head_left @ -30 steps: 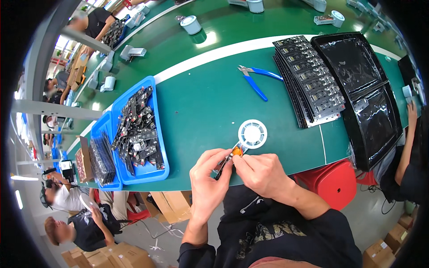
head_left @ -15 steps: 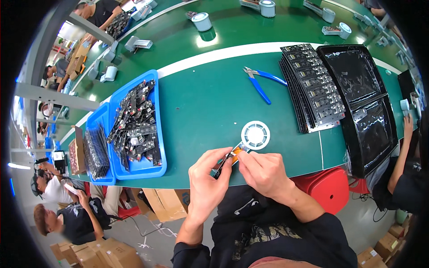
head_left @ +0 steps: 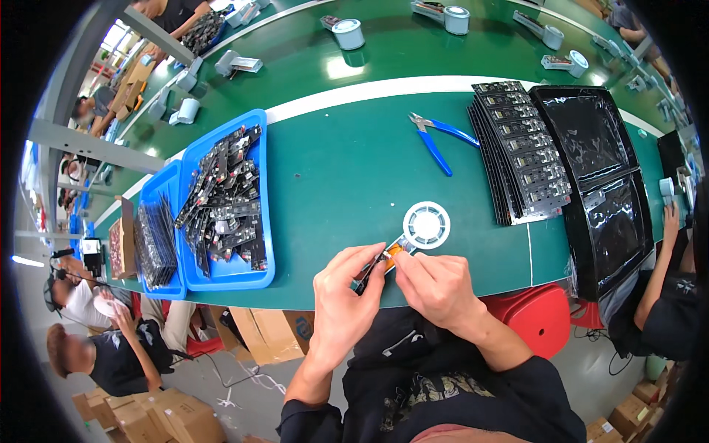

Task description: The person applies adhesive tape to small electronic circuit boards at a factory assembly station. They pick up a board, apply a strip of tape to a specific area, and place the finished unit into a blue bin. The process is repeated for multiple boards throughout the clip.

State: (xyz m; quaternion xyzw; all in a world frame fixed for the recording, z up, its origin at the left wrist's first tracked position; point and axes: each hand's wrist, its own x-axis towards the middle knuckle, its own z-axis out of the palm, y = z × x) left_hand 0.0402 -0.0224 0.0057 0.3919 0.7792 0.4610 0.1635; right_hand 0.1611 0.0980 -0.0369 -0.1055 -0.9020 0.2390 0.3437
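Note:
Near the table's front edge, my left hand point(head_left: 346, 295) is closed, pinching a narrow black circuit board point(head_left: 362, 283) between thumb and fingers. The fingers of my right hand point(head_left: 442, 286) are pressed together beside it, at an orange part point(head_left: 396, 251) in the handle of a white device. Whatever is between those right fingertips is too small and covered to name. The device's round, spoked white head point(head_left: 427, 225) points away from me, just beyond both hands. Blue-handled cutting pliers point(head_left: 437, 142) lie farther off with their handles apart.
Left stands a blue tray point(head_left: 269, 244) of loose narrow boards; a second blue tray point(head_left: 164, 290) holds stacked boards. At right are stacked board panels point(head_left: 521, 151) and black plastic-wrapped trays point(head_left: 591, 133). White devices point(head_left: 348, 34) line the green belt beyond. A red stool point(head_left: 543, 325) stands below; co-workers sit both sides.
The view has shifted slightly, so the tabletop things appear a little lower and to the right. Both hands keep nearly the same grip and place at the white device.

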